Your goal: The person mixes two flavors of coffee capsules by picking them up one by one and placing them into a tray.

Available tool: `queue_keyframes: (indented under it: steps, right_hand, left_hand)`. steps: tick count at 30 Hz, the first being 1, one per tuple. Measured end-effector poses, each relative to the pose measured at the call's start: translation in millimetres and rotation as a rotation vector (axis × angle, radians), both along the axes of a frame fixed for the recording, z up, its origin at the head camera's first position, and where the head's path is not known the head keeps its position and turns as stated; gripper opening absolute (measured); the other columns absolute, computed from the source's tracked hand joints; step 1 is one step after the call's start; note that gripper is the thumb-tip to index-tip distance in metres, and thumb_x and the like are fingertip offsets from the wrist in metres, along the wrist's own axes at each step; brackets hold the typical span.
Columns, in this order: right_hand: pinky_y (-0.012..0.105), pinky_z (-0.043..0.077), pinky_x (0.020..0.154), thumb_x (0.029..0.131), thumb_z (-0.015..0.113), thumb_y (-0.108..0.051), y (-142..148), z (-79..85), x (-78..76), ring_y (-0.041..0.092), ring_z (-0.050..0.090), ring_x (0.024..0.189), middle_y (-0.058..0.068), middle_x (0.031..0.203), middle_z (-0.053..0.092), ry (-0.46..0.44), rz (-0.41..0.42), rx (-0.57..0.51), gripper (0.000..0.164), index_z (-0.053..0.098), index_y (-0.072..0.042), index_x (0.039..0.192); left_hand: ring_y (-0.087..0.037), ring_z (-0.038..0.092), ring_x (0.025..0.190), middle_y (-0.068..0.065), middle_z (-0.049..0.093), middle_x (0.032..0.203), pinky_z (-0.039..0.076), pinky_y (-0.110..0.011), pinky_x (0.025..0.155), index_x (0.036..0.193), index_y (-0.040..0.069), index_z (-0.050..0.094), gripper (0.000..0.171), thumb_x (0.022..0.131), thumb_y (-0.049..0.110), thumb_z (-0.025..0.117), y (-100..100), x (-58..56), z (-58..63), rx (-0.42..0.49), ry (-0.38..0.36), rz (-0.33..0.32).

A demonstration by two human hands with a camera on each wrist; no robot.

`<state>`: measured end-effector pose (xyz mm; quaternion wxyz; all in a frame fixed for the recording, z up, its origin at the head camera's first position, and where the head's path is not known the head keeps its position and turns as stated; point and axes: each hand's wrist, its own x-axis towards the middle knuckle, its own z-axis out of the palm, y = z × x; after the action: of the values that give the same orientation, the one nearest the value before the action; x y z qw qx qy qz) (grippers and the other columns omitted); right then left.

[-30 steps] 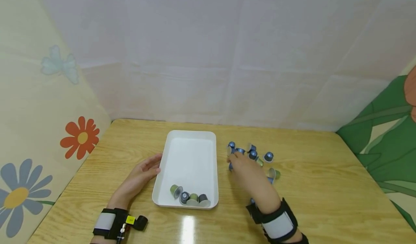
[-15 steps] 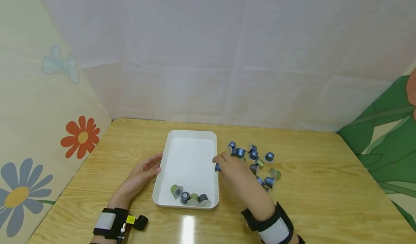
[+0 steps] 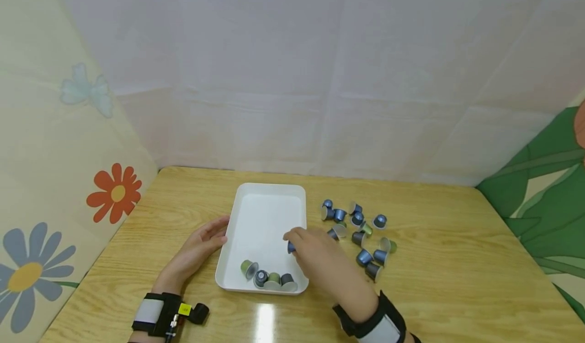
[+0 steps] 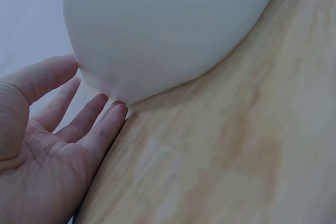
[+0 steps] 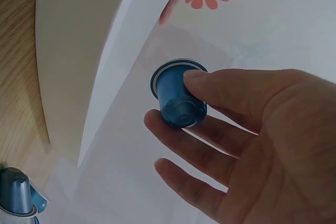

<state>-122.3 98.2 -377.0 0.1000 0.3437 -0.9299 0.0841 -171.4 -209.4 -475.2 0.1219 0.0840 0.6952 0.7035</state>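
Left hand (image 3: 199,245) loosely spread against white tray (image 3: 269,216), right hand (image 3: 320,256) pinching blue capsule (image 5: 177,95), well short of far edge, long axis slanting, narrow end nearest in right wrist view

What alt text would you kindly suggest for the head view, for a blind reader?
A right hand holds a blue capsule over a white tray, where four capsules sit at the near end. The left hand touches the tray's left side; more capsules lie on the wooden table to its right.
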Motion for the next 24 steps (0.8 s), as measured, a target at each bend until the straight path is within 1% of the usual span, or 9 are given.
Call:
queue_keyframes:
  steps: [5, 9, 12, 19, 24]
  right_hand:
    - [0.038, 0.055, 0.085, 0.086, 0.076, -0.007, -4.7, -2.8, 2.4, 0.021, 0.066, 0.096, 0.005, 0.112, 0.069, -0.005, 0.032, 0.027, 0.032, 0.067, -0.007, 0.116]
    - [0.036, 0.055, 0.081, 0.086, 0.075, -0.008, -9.0, -6.9, 3.3, 0.018, 0.066, 0.092, 0.004, 0.109, 0.069, 0.011, 0.061, 0.052, 0.031, 0.068, -0.009, 0.116]
    - [0.034, 0.055, 0.078, 0.086, 0.076, -0.009, -11.5, -8.4, 4.0, 0.017, 0.066, 0.089, 0.003, 0.107, 0.069, 0.019, 0.068, 0.059, 0.030, 0.068, -0.009, 0.115]
    - [0.034, 0.055, 0.081, 0.085, 0.077, -0.010, -16.0, -7.8, 7.7, 0.018, 0.066, 0.093, 0.004, 0.110, 0.068, -0.039, 0.060, 0.107, 0.033, 0.067, -0.009, 0.117]
    - [0.032, 0.054, 0.080, 0.085, 0.076, -0.005, -20.4, -10.6, 10.9, 0.016, 0.064, 0.094, 0.002, 0.109, 0.068, -0.066, 0.074, 0.136, 0.035, 0.067, -0.010, 0.118]
  left_hand:
    - [-0.034, 0.032, 0.142, -0.020, 0.033, 0.156, 0.040, -0.017, 0.101, 0.151, -0.003, 0.032, 0.064, 0.097, 0.010, 0.063, 1.2, -0.3, -0.6, 0.004, 0.004, -0.009]
    - [-0.034, 0.032, 0.142, -0.021, 0.033, 0.156, 0.040, -0.017, 0.101, 0.151, -0.003, 0.032, 0.064, 0.097, 0.009, 0.063, 0.4, -0.6, -0.1, 0.015, 0.006, -0.010]
    - [-0.034, 0.032, 0.142, -0.020, 0.034, 0.155, 0.040, -0.018, 0.101, 0.151, -0.002, 0.033, 0.063, 0.097, 0.010, 0.063, -0.1, -1.5, -0.2, 0.011, 0.004, -0.007]
    - [-0.030, 0.035, 0.141, -0.016, 0.036, 0.155, 0.041, -0.018, 0.101, 0.151, 0.001, 0.035, 0.062, 0.097, 0.011, 0.063, 0.2, -0.9, 0.2, -0.015, -0.016, 0.008]
    - [-0.030, 0.034, 0.142, -0.016, 0.036, 0.155, 0.041, -0.018, 0.100, 0.151, 0.001, 0.034, 0.063, 0.097, 0.012, 0.063, -0.2, -0.4, 0.5, -0.010, -0.012, 0.007]
